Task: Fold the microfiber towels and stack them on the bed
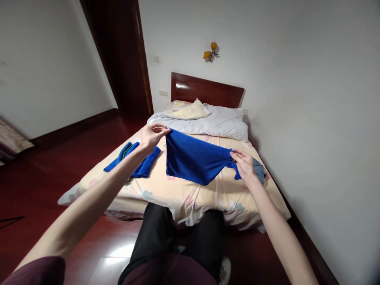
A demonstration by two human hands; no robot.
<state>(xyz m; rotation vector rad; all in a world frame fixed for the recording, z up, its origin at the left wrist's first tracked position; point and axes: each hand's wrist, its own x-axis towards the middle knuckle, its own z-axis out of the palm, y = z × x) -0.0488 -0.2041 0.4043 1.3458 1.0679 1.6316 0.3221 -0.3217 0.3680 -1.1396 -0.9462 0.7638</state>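
A blue cloth [196,158] hangs stretched between my two hands above the bed. My left hand [153,134] pinches its upper left corner between thumb and fingers. At the cloth's right end, my right hand [242,162] grips the edge, where the fabric bunches up. Folded blue cloths [147,163] lie on the bed to the left, partly behind my left forearm; a green edge shows among them. Beyond my right hand, a crumpled grey-blue cloth [259,170] rests on the bed, partly hidden by that hand.
The bed [166,194] has a pale flowered sheet and stands against a dark wooden headboard [204,89]. A grey quilt [225,120] and a cream pillow or cloth [190,111] lie at its head. A white wall [320,118] runs along the right side.
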